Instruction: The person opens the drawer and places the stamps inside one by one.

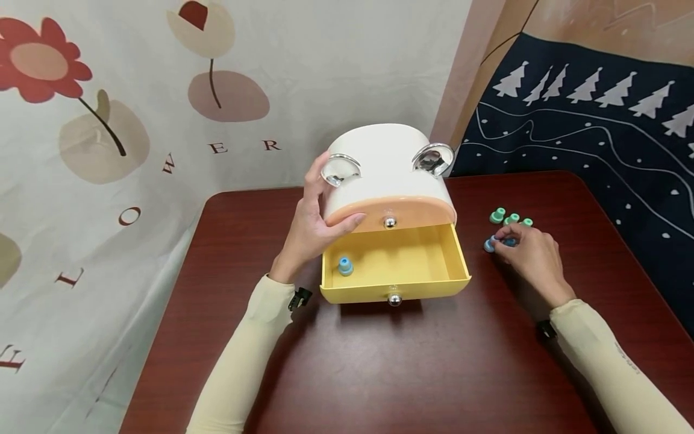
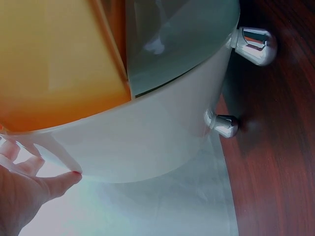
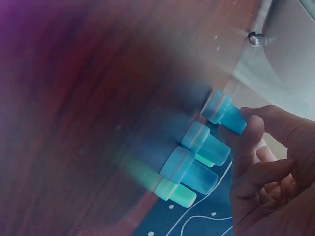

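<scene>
My left hand (image 1: 314, 223) holds the left side of a small white drawer cabinet (image 1: 379, 150), its thumb across the front of the peach upper drawer (image 1: 417, 211). The yellow lower drawer (image 1: 401, 292) is pulled out, and a blue stepped peg (image 1: 345, 266) stands inside near its left wall. To the right of the cabinet, my right hand (image 1: 534, 259) pinches the end of another blue peg (image 3: 224, 112) between thumb and index finger; its wide base appears to be on the table. Two more blue pegs (image 3: 189, 169) stand beside it. Several green pegs (image 1: 497, 215) are just behind.
Two shiny silver ear-like rings (image 1: 434, 160) stick out from the cabinet top. Round silver knobs (image 1: 394, 299) jut from the drawer fronts. The dark red table (image 1: 347, 374) meets a flower-print cloth (image 1: 303, 72) behind and a navy tree-print cloth (image 1: 575, 138) at the right.
</scene>
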Available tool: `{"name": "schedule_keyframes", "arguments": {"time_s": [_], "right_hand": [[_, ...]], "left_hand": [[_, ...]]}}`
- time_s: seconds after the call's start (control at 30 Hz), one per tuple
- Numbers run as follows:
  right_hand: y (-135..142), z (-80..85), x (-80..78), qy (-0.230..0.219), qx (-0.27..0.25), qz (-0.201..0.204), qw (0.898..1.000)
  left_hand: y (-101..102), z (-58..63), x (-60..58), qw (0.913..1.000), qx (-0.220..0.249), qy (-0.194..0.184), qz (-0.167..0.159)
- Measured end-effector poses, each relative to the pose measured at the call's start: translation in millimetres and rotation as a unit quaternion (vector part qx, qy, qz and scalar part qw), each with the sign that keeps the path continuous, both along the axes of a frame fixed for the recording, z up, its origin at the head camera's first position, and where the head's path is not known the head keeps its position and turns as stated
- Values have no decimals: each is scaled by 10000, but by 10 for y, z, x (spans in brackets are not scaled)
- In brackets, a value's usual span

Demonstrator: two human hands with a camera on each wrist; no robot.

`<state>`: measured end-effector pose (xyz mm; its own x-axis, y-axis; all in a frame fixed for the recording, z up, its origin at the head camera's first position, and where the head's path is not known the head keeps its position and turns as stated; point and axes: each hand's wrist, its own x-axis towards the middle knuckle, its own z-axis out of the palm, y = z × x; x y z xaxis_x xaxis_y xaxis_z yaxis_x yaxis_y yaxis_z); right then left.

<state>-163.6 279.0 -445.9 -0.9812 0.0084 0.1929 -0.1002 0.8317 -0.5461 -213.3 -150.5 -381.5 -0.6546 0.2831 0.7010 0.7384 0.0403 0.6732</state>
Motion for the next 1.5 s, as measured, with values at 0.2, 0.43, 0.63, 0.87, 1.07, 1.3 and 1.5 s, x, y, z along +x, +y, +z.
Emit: {"name": "schedule_keyframes", "arguments": {"time_s": [0.2, 0.43, 0.63, 0.87, 1.07, 1.3, 1.5], "right_hand": [[-41, 105, 101, 146, -62, -30, 9999], [-202, 306, 236, 903, -8, 73, 9959], [-421, 561, 354, 1561, -335, 57, 9872], [-590, 776, 441, 1901, -851, 309, 9776], [-731, 882, 499, 1740, -1116, 867, 9746], [-853, 945, 494, 1654, -1044, 1244, 9728], [-940, 979, 513, 1739, -1129, 1376, 9685]], "left_hand": [[10, -28, -5, 9999, -82, -87, 93], [-7, -29, -9, 9999, -27, -99, 26], [-20, -25, -23, 10000, -29, -72, 16], [-19, -23, -21, 9999, 11, -112, -42], [-33, -25, -14, 9999, 11, -146, -12], [-28, -19, -9, 9999, 44, -124, -30], [-21, -15, 8, 9998, 93, -141, -81]]}}
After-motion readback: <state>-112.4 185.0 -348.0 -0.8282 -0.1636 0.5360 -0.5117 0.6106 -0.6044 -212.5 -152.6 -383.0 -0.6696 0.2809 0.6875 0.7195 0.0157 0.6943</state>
